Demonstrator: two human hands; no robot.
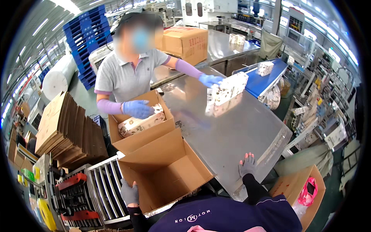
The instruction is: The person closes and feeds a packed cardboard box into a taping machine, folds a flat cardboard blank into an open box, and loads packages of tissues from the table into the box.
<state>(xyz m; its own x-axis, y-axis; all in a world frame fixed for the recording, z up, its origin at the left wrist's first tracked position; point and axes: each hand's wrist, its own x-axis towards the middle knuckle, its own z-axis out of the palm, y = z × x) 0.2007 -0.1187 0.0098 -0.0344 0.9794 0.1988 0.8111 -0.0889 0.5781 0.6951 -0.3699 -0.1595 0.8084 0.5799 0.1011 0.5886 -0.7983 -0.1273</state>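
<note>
An empty cardboard box (166, 174) stands open in front of me, its flaps raised. My left hand (130, 193), in a grey fingerless glove, grips this box at its left edge, with the thumb toward the inside. My right hand (247, 166), gloved the same way, lies with fingers stretched out on the metal table (228, 143) and holds nothing. Beyond my box is a second cardboard box (166, 129) holding printed white packs (141, 123). A co-worker's gloved hand (138, 109) is over those packs; the other gloved hand (211, 80) touches a stack of packs (231, 89).
A blue conveyor belt (266, 77) carries a pack toward the table. Metal rollers (110, 189) run at my left, near stacked flat cartons (63, 127). A closed carton (185, 42) sits behind the co-worker. At my right is an open box (284, 185) with a pink item.
</note>
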